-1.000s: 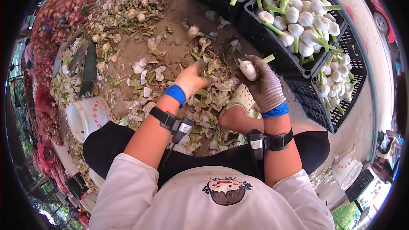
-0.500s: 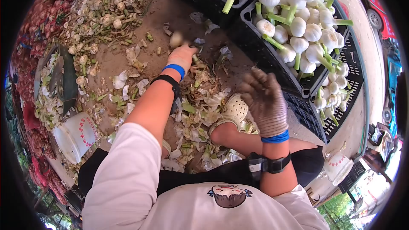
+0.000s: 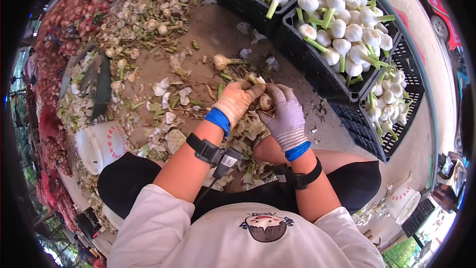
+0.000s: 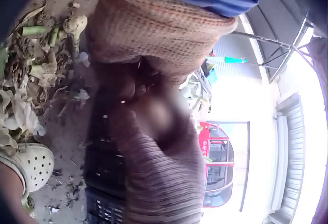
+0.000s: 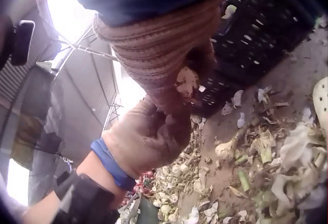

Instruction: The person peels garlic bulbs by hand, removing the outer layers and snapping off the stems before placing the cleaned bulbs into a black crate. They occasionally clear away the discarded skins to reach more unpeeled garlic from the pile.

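Both gloved hands meet in front of the body around one garlic bulb with dirty, brownish skin. My right hand holds the bulb between curled fingers and thumb. My left hand pinches at its stem, fingertips right against the right hand's. In the right wrist view, part of the bulb shows beyond the right glove; the left wrist view has it blurred between both gloves. Another unpeeled garlic bulb lies on the ground just beyond the left hand.
Black crates of white, trimmed garlic stand at the right. Peeled skins litter the ground around a clog. Unpeeled bulbs are heaped at the far left, beside red mesh sacks. A white bucket sits by the left knee.
The white bulb has left my right hand. My left hand reached forward to the ground, then came back; both hands now meet on a brownish bulb.
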Tool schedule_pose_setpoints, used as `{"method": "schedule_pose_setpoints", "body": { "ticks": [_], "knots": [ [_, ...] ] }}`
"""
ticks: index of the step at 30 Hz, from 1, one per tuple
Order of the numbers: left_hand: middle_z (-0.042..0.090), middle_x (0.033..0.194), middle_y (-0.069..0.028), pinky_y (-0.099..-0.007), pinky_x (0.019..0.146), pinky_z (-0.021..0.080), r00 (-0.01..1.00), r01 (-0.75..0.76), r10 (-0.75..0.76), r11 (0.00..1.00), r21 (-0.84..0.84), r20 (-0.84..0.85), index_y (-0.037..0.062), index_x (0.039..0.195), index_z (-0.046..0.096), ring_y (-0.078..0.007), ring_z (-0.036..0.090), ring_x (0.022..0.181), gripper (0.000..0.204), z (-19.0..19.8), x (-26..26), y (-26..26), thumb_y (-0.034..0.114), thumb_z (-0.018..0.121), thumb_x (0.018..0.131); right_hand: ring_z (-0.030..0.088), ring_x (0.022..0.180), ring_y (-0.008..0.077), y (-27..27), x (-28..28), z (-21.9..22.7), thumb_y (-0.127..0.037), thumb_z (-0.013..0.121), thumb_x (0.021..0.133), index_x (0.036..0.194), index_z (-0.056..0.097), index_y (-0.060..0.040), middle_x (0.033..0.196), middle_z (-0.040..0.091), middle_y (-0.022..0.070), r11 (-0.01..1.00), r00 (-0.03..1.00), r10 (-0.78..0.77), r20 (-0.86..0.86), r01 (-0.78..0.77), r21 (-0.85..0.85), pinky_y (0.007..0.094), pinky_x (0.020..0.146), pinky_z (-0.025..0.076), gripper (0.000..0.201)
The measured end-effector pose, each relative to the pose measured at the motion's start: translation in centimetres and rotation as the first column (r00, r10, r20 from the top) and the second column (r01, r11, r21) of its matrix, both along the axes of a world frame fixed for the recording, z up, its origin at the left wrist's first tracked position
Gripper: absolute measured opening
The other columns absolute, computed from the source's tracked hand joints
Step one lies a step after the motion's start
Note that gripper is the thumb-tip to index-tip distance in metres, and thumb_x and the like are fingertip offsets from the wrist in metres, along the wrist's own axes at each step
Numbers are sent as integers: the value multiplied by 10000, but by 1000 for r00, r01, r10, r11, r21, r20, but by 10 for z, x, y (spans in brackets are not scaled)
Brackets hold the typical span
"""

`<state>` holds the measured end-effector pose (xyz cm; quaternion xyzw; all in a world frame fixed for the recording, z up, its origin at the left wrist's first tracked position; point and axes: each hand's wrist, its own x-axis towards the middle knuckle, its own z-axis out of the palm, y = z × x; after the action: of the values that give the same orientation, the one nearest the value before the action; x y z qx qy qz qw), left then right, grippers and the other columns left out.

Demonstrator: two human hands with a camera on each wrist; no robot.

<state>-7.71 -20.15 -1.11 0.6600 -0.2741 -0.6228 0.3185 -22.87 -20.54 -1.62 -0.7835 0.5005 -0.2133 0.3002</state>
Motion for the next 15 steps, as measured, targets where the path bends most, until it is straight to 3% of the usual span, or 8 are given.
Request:
{"method": "schedule_pose_setpoints", "body": {
  "ticks": [5,8,10,11,12,13,14,15],
  "knots": [
    [618,911,-60,-264,703,451,998,8,-16,992,-128,-62,-20,1036,580,-130,553,781,348,25,8,25,280,608,860,532,982,354,13,1,11,-111,718,607,1130,536,-122,1089,529,137,977,999,40,13,-36,-209,405,842,466,554],
    [612,879,-41,-248,661,443,998,70,-67,966,-249,21,-3,1062,580,-113,537,715,289,25,12,34,212,578,869,541,974,336,16,1,17,-92,711,619,1132,536,-84,1075,529,145,998,980,-5,196,16,-55,387,849,466,542],
    [581,956,-111,-307,763,504,970,181,-161,979,-97,185,18,1093,563,-188,557,882,349,31,15,32,211,636,812,557,959,293,17,-2,17,-108,705,673,1123,531,-21,1057,540,148,980,864,-20,502,-83,183,351,828,479,490],
    [581,956,-111,-307,763,504,970,178,-158,979,-99,187,18,1093,563,-188,557,882,349,34,12,36,211,636,812,574,914,242,21,1,10,-182,675,766,1082,535,26,995,568,139,848,635,-305,710,-158,505,312,799,483,403],
    [599,938,-84,-270,730,475,985,95,-75,987,-128,153,16,1113,559,-147,549,818,312,43,5,42,179,593,849,574,914,242,18,-5,7,-182,675,766,1082,535,26,995,568,139,849,636,-301,711,-160,503,312,799,483,403],
    [618,920,-57,-233,696,446,993,10,8,988,-153,116,13,1133,555,-105,540,754,281,49,0,47,147,551,886,571,890,220,11,-16,5,-206,646,802,1070,530,34,963,574,129,577,483,-534,694,-393,716,292,800,473,378],
    [618,920,-57,-233,696,446,993,7,11,988,-154,116,13,1133,555,-105,540,754,281,46,0,51,147,551,886,568,866,198,6,-23,3,-230,617,839,1058,524,42,930,579,119,231,375,-747,550,-629,742,272,801,463,362],
    [620,942,-66,-242,723,452,991,109,-79,949,-297,110,11,1128,555,-110,547,789,270,40,0,56,136,547,888,571,777,165,3,-22,2,-291,531,897,1046,529,5,860,586,111,310,515,-660,547,-477,823,267,708,477,331]
  ]
}}
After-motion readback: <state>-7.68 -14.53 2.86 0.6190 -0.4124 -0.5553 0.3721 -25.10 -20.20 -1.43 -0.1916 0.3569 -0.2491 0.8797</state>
